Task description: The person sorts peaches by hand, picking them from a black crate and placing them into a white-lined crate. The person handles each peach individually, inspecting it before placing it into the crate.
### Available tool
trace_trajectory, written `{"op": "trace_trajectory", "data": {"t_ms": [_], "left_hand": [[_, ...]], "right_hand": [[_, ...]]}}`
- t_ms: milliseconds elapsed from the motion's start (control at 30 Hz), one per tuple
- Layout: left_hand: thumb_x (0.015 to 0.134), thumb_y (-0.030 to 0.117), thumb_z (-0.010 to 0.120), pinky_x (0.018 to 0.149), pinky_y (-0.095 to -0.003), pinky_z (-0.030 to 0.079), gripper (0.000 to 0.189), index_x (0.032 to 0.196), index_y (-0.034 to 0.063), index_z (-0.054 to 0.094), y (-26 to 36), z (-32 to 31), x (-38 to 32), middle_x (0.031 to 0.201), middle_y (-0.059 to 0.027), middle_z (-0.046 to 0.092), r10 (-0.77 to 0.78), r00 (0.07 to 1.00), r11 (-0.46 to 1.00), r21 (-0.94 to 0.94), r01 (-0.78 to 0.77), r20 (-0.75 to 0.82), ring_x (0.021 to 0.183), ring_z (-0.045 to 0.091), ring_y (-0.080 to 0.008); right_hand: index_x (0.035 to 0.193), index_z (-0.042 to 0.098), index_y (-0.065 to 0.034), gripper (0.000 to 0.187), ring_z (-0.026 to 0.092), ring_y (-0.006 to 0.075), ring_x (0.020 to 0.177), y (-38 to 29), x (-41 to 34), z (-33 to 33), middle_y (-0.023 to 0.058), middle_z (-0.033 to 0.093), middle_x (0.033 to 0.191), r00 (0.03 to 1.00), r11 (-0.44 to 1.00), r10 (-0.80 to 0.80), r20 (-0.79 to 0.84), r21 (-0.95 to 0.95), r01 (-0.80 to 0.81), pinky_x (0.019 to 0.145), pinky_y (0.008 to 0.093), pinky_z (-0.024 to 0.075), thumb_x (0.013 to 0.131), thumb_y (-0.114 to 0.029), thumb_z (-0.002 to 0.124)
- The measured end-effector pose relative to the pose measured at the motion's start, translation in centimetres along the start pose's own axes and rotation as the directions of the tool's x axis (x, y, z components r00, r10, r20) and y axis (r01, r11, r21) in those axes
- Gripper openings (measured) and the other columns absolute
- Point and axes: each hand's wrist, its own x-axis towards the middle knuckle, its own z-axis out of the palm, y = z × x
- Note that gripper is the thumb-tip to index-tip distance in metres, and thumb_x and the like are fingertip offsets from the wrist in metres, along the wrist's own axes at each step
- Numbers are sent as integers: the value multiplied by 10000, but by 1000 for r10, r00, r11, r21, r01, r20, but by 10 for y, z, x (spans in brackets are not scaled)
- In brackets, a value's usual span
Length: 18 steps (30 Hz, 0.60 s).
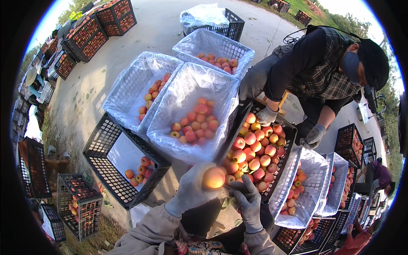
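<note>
My left hand (pixel 194 188), in a grey work glove, grips a blurred yellow-red apple (pixel 214 177). Just to the right is my right hand (pixel 247 197), also gloved, with some fingers spread. A bit of red shows by its palm, and whether it holds something small is unclear. Beyond both hands stands a black plastic crate (pixel 288 134) heaped with apples (pixel 255 149). Left of that crate, a plastic-lined crate (pixel 165 105) holds a group of apples (pixel 197 122). A tilted black crate (pixel 105 153) contains a white sheet and a few apples (pixel 140 173).
Across the crate sits a co-worker (pixel 318 63), one gloved hand (pixel 267 115) on the apples. More lined crates stand behind (pixel 220 41) and at right (pixel 306 188). Stacked apple crates (pixel 86 38) line the far left. Another crate (pixel 79 207) is at lower left.
</note>
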Motion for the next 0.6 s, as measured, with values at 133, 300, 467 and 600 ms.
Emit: {"op": "trace_trajectory", "data": {"t_ms": [133, 300, 467, 600], "left_hand": [[679, 147, 929, 977, -373, 513, 653, 1239, 28, 615, -27, -3, 12, 1178, -118, 655, -51, 999, 998, -42, 51, -13, 1104, 648, -261], [701, 134, 930, 1025, -350, 489, 670, 1276, 45, 597, -64, 3, 11, 1197, -57, 646, -352, 926, 754, -545, 368, 138, 1144, 608, -179], [738, 115, 908, 1019, -329, 493, 651, 1307, 36, 602, -65, 7, 15, 1223, -50, 653, -362, 906, 728, -541, 422, 218, 1126, 615, -161], [785, 91, 865, 987, -317, 516, 605, 1331, 47, 609, -60, 12, 15, 1238, -55, 648, -282, 922, 780, -496, 381, 266, 1113, 629, -161]], "right_hand": [[1564, 434, -64, 622, 713, 193, 999, 40, 14, -17, 184, 680, 1276, 997, 997, 55, -47, 55, -52, 897, 302, 573, 972, 58, 577], [1565, 419, -51, 629, 719, 203, 1012, 71, 23, -29, 190, 672, 1283, 991, 984, 116, -72, 146, -104, 912, 330, 590, 974, 45, 610], [1563, 425, -43, 605, 721, 197, 1005, 67, 32, -17, 184, 687, 1265, 991, 990, 131, -32, 63, -128, 900, 331, 592, 996, -44, 639], [1569, 441, -92, 576, 713, 201, 1023, 66, 38, -10, 154, 666, 1327, 993, 985, 116, 22, 129, -117, 912, 349, 585, 1032, -146, 642]]}}
